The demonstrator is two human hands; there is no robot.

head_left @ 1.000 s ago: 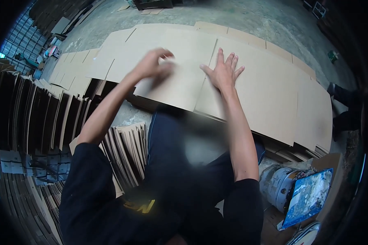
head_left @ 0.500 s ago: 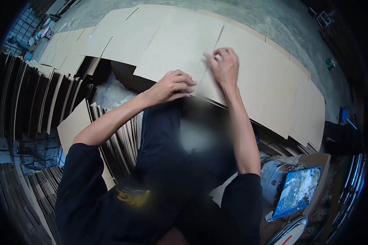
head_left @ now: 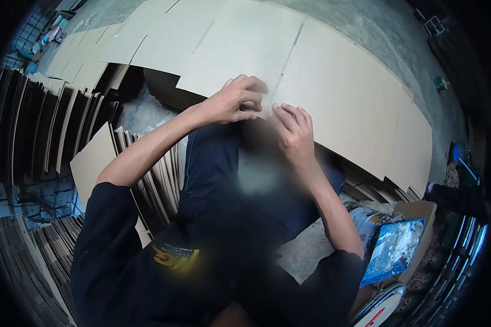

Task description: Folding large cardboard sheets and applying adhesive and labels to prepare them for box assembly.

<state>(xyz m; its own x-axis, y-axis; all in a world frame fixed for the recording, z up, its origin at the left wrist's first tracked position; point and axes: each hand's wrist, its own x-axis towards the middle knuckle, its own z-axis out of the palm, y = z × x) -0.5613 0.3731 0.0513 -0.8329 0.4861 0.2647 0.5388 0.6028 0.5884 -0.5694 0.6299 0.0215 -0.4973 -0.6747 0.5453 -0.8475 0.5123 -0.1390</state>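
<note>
A large flat cardboard sheet (head_left: 338, 92) with slots and crease lines spans the area in front of me, resting on a stack whose dark side shows below it. Over its near edge, beside a slot line, my left hand (head_left: 237, 101) has curled fingers with a gap to the thumb and nothing visible between them. Just right of it, my right hand (head_left: 295, 131) reaches its slightly spread fingertips to the same near edge. Nothing can be seen in that hand, though its palm side is hidden.
Stacked cardboard pieces stand on edge at far left (head_left: 54, 120) and beside my left leg (head_left: 158, 188). At lower right are a bucket (head_left: 363, 218), a blue-rimmed stained tray (head_left: 395, 250) and a round pale object (head_left: 379, 313). Concrete floor (head_left: 376, 41) lies beyond the sheet.
My right hand has come down toward me from over the sheet to its near edge. My left hand has shifted slightly up, and the view has tilted a little.
</note>
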